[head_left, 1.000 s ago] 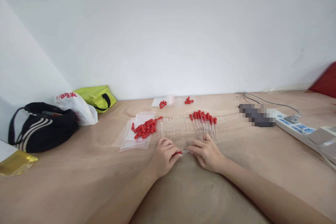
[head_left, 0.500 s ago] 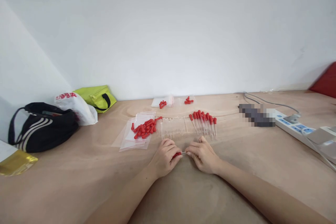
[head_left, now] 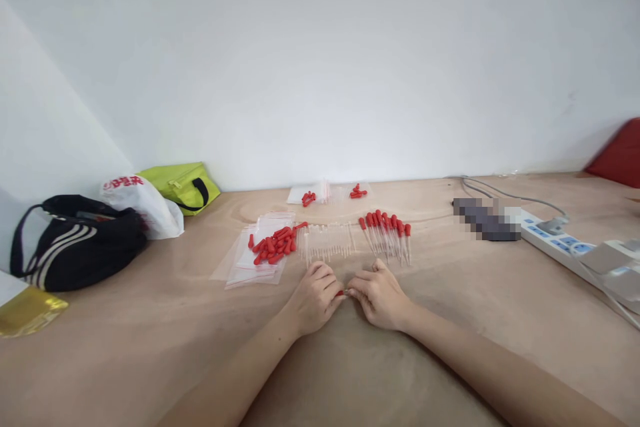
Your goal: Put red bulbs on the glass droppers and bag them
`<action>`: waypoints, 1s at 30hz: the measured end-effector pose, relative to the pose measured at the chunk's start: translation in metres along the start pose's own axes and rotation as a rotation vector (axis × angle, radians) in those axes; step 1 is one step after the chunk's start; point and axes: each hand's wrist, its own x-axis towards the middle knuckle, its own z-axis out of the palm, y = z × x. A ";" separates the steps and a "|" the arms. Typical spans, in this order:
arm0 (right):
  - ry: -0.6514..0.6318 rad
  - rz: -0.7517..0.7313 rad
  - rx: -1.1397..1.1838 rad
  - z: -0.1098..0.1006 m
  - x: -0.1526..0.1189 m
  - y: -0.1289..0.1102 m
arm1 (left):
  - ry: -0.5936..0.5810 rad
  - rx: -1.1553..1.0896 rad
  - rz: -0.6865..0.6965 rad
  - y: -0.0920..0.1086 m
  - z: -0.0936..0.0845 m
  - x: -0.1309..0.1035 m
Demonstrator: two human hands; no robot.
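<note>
My left hand (head_left: 317,299) pinches a red rubber bulb (head_left: 341,293), mostly hidden by its fingers. Close on its right, my right hand (head_left: 376,296) is closed on a thin clear tube, of which only a tiny bit shows between the hands. Beyond my left hand, many loose red bulbs (head_left: 274,245) lie on clear plastic bags (head_left: 255,273). A row of thin clear tubes (head_left: 327,241) lies behind the hands. To their right are several tubes with red bulbs on their ends (head_left: 387,227).
Small groups of red bulbs (head_left: 309,199) lie with bags near the wall. At left stand a black bag (head_left: 95,247), a white plastic bag (head_left: 145,203) and a yellow-green bag (head_left: 185,187). A power strip (head_left: 550,240) with cables is at right.
My right hand has moved slightly left, closer to my left hand, and less of the tube shows between them. The whole view has shifted a little.
</note>
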 end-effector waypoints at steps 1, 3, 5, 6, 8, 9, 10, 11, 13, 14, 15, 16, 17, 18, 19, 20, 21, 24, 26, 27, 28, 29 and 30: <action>0.001 0.001 0.009 0.000 0.000 0.000 | -0.002 -0.005 -0.006 -0.001 0.000 0.000; 0.010 0.014 0.049 -0.002 0.000 0.000 | 0.006 -0.047 -0.056 -0.003 0.000 -0.001; 0.022 0.043 0.104 -0.004 0.000 0.001 | 0.025 -0.111 -0.134 -0.006 -0.002 -0.003; 0.025 0.057 0.133 -0.005 0.000 0.002 | 0.038 -0.141 -0.168 -0.007 -0.002 -0.005; 0.028 0.064 0.181 -0.007 -0.001 0.004 | 0.065 -0.186 -0.199 -0.011 -0.004 -0.007; 0.030 0.056 0.193 -0.007 -0.002 0.006 | 0.077 -0.201 -0.198 -0.012 -0.004 -0.008; 0.034 0.042 0.194 -0.007 -0.003 0.008 | 0.089 -0.214 -0.189 -0.013 -0.004 -0.008; 0.042 0.025 0.186 -0.007 -0.004 0.010 | 0.097 -0.226 -0.178 -0.013 -0.004 -0.009; 0.070 -0.008 0.145 -0.005 -0.005 0.014 | 0.101 -0.242 -0.157 -0.014 -0.002 -0.010; 0.083 -0.024 0.123 -0.004 -0.005 0.016 | 0.100 -0.246 -0.151 -0.014 -0.002 -0.010; 0.095 -0.037 0.104 -0.003 -0.005 0.017 | 0.101 -0.246 -0.152 -0.014 -0.001 -0.010; 0.107 -0.047 0.085 -0.003 -0.005 0.017 | 0.105 -0.244 -0.162 -0.014 -0.001 -0.010; 0.119 -0.054 0.065 -0.003 -0.005 0.017 | 0.108 -0.240 -0.179 -0.014 -0.001 -0.010; 0.134 -0.059 0.041 -0.003 -0.005 0.017 | 0.108 -0.234 -0.200 -0.015 -0.002 -0.010; 0.155 -0.061 0.011 -0.004 -0.005 0.016 | 0.105 -0.226 -0.220 -0.014 -0.002 -0.010; 0.178 -0.060 -0.022 -0.005 -0.005 0.015 | 0.100 -0.216 -0.238 -0.014 -0.002 -0.010; 0.198 -0.057 -0.055 -0.005 -0.004 0.014 | 0.094 -0.204 -0.256 -0.014 -0.003 -0.010; 0.226 -0.011 -0.133 -0.005 -0.002 0.015 | 0.130 -0.145 -0.364 -0.014 -0.002 -0.010; 0.249 0.103 -0.156 -0.004 0.001 0.020 | 0.180 -0.097 -0.475 -0.014 -0.001 -0.010; 0.272 0.193 -0.160 -0.003 0.004 0.024 | 0.191 -0.078 -0.520 -0.014 0.000 -0.010; 0.301 0.301 -0.161 -0.003 0.008 0.029 | 0.189 -0.063 -0.546 -0.014 0.000 -0.010; 0.328 0.414 -0.159 -0.002 0.012 0.034 | 0.170 -0.054 -0.553 -0.014 0.000 -0.009; 0.346 0.519 -0.155 -0.002 0.017 0.040 | 0.140 -0.047 -0.548 -0.013 0.000 -0.008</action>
